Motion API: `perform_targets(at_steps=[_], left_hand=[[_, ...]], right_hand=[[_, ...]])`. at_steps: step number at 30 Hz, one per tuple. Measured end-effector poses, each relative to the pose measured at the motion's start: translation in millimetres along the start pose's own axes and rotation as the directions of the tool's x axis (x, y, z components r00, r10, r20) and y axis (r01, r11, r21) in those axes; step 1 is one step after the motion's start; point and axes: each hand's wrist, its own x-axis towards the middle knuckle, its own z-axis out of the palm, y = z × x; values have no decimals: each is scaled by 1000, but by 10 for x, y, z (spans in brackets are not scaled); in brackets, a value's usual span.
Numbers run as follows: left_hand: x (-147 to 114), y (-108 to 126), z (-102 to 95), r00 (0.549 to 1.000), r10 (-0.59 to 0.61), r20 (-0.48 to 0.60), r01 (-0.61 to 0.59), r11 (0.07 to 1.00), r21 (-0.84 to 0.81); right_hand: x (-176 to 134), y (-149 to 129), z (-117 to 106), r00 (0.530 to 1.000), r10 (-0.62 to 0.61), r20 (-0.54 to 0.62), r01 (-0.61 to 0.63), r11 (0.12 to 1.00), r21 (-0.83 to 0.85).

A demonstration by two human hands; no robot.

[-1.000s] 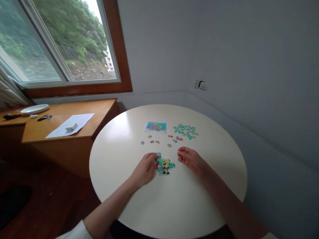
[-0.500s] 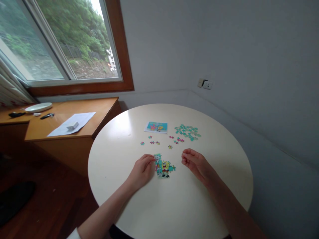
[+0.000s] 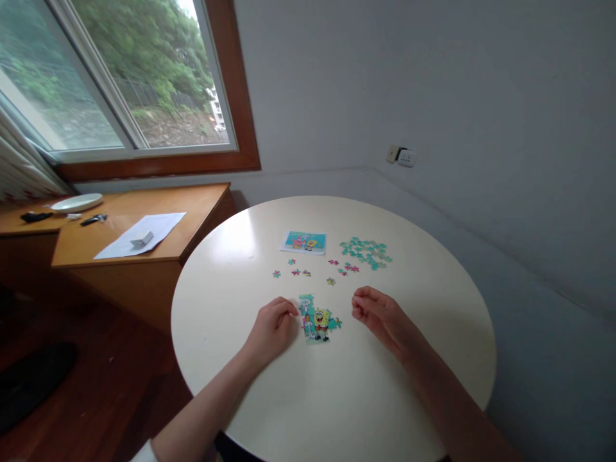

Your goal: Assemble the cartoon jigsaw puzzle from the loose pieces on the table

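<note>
One part-assembled SpongeBob jigsaw (image 3: 321,323) is lying mid-table, a curled left hand (image 3: 274,325) resting just beside its left edge, a right hand (image 3: 380,314) with bunched fingers sitting to its right, any pinched piece impossible to tell, while loose pieces (image 3: 331,281), a picture card (image 3: 304,242) and, right, teal pieces (image 3: 368,248) are lying farther off.

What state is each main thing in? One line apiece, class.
Partly joined cartoon jigsaw: incomplete, flat
Loose multicoloured jigsaw pieces: scattered, unjoined
Mostly teal jigsaw pieces: loosely clustered
Rectangular white-bordered picture card: flat, picture up
Left hand: fingers curled, beside the jigsaw
Right hand: fingers curled; whether holding anything unclear
White paper sheet: flat, small white box on it
Brown-framed sliding window: open or shut unclear
</note>
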Motion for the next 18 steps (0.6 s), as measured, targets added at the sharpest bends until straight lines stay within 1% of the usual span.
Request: perform_targets(at_steps=[8, 18], left_hand=[[-8, -25, 0, 1000, -19, 1, 19, 1000, 8], [-3, -44, 13, 1000, -25, 6, 25, 1000, -5]], right_hand=[[-16, -15, 21, 1000, 26, 7, -26, 1000, 5], [-4, -7, 7, 1000, 18, 16, -17, 1000, -18]])
